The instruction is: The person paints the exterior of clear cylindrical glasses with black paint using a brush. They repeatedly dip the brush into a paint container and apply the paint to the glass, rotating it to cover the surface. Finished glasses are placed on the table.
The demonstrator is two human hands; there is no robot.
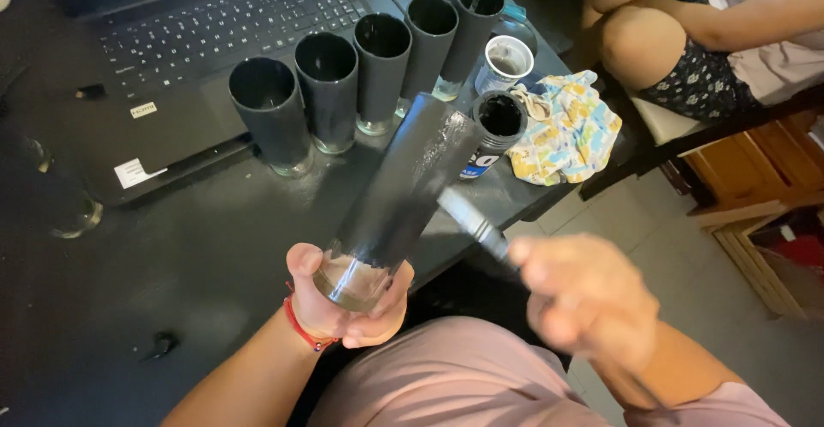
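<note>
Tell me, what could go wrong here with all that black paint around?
The left hand grips the tall glass only by its clear base, so it might slip. The open paint jar stands near the table edge and could get knocked off. The brush in the right hand might drip toward the laptop.

My left hand [348, 302] grips the clear base of a tall black-painted glass [399, 195], tilted up and away over the table's near edge. My right hand [588, 294], blurred, holds a brush [472, 221] against its side. Ahead, a row of five black glasses [378, 75] walls off the laptop [180, 58] behind it. An open paint jar [498, 127] and a crumpled cloth [571, 127] crowd the table's right corner. Free room lies on the bare dark tabletop [172, 255] to my left, and over the tiled floor [687, 281] to my right. A seated person's knee [639, 45] blocks the far right.
</note>
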